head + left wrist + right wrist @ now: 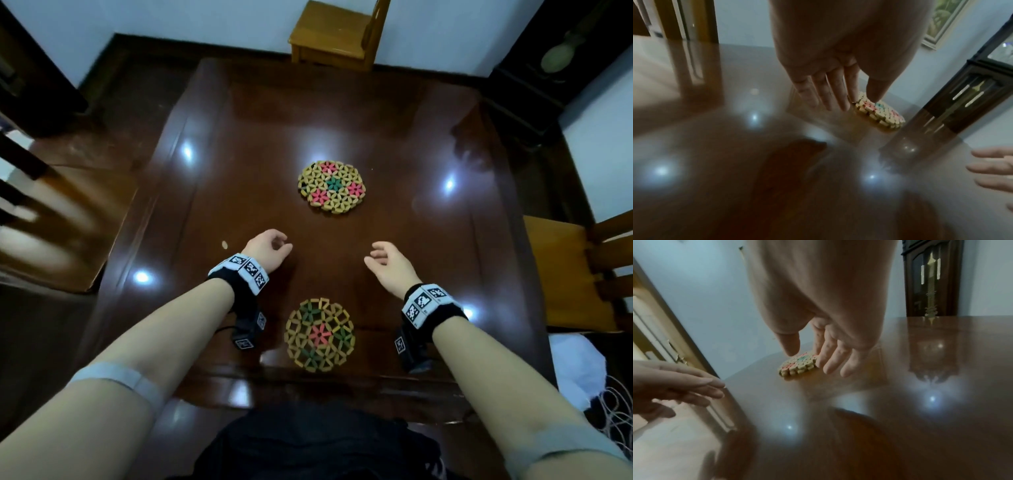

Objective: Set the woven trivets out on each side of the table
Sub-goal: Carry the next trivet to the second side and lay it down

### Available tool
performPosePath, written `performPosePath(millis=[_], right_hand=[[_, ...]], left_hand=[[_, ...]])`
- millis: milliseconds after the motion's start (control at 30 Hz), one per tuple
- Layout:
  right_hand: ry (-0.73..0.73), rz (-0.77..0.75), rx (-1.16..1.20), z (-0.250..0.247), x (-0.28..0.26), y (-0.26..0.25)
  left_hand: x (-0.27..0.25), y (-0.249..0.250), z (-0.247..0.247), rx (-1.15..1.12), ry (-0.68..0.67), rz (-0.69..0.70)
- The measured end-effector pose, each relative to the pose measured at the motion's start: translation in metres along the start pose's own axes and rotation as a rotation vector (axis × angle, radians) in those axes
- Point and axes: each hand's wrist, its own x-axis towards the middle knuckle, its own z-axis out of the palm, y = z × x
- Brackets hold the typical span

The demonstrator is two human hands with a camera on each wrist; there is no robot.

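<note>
Right hand point(830, 344) hovers empty above a trivet point(798, 365).

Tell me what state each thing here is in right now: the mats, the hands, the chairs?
Near trivet: flat at the table's near edge, untouched.
Centre trivet: flat mid-table, untouched; may be a stack.
Left hand: empty, fingers relaxed, above the table.
Right hand: empty, fingers relaxed.
Far chair: at the far side.
Right chair: at the right side.

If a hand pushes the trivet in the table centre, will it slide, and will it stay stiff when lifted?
The centre trivet lies flat on the glossy table, so it probably slides easily. It is made of many small linked pieces with gaps, so it may flex slightly when lifted and is likely light.
</note>
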Motion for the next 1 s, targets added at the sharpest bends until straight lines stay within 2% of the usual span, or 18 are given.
performPosePath(millis=[100,167,300,433,600,767,867,1000], right_hand=[[0.010,0.044,0.080,-0.006,0.039,-0.024],[0.033,0.075,0.095,-0.007,0.064,-0.038],[0.055,0.160,0.146,-0.005,0.109,-0.062],[0.078,0.257,0.202,0.003,0.144,-0.071],[0.282,0.246,0.154,0.010,0.157,-0.077],[0.337,0.210,0.195,0.015,0.161,-0.087],[0.330,0.171,0.224,0.012,0.153,-0.094],[0.310,0.102,0.345,0.007,0.132,-0.091]], left_hand=[[0.043,0.020,-0.003,-0.127,0.020,-0.041],[0.070,0.030,-0.003,-0.127,0.020,-0.013],[0.115,0.039,0.000,0.121,0.016,0.185],[0.139,0.040,0.009,0.349,-0.062,0.289],[0.139,0.037,0.017,0.505,-0.021,0.372],[0.140,0.038,0.013,0.542,-0.005,0.406],[0.133,0.040,0.011,0.484,0.001,0.381],[0.106,0.042,0.004,0.232,0.101,0.252]])
